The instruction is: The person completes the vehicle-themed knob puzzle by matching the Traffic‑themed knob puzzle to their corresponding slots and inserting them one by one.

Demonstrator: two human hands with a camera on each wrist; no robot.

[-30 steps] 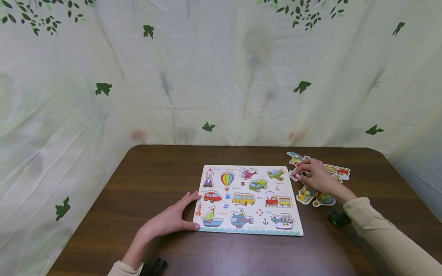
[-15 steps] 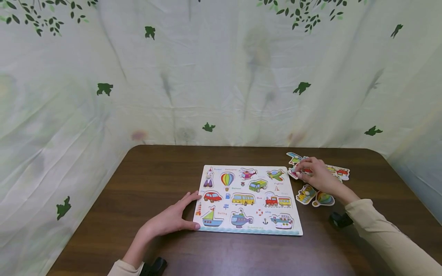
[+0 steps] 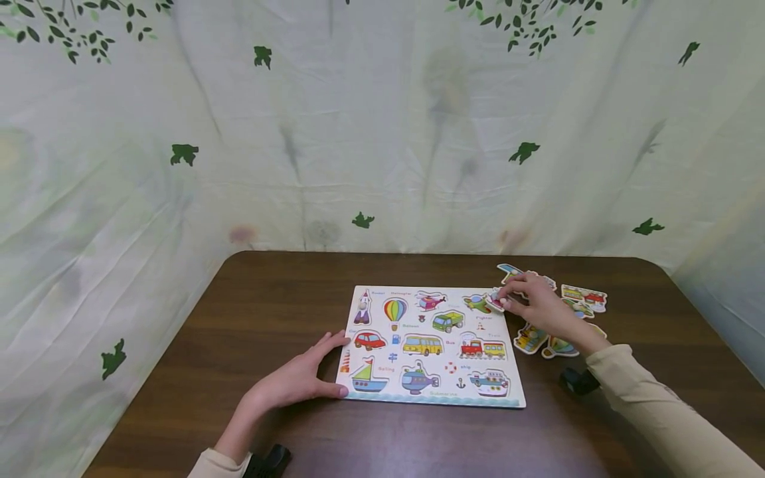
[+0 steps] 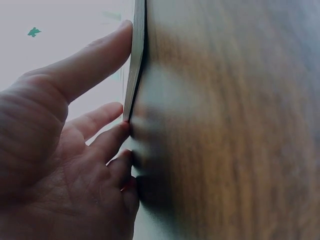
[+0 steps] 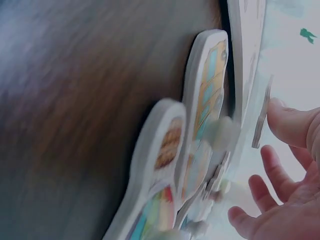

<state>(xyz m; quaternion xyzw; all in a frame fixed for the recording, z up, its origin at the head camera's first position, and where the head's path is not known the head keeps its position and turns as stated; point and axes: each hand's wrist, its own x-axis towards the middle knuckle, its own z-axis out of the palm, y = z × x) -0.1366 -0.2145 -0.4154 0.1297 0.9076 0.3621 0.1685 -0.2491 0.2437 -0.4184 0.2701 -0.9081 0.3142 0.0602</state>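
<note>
1. The board (image 3: 393, 372) lies flat right of lower centre in the head view, a white sheet printed with vehicles: a car and boat towards its left, a bus in the middle, a train and ship towards its right.
2. At lower left, the left hand (image 3: 301, 378) is spread, thumb and fingers well parted, their tips touching the board's left edge. The left wrist view has that edge running down from top centre, with the thumb against it.
3. Right of centre, the right hand (image 3: 546, 309) pinches a small pink-and-white piece (image 3: 494, 301) over the board's upper right corner, beside the printed plane. I can't tell whether it touches the board. In the right wrist view it shows edge-on at the thumb tip, right of centre; the other fingers there are parted.
4. Under and around that hand, loose pieces sit right of the board: the train piece (image 3: 584, 297) farther right, the balloon piece (image 3: 560, 347) and bus piece (image 5: 205, 100) lower down, side by side.
5. All this rests on a brown table (image 3: 287, 292); a pale cloth (image 3: 382, 119) with green leaf shapes fills the upper frame.
</note>
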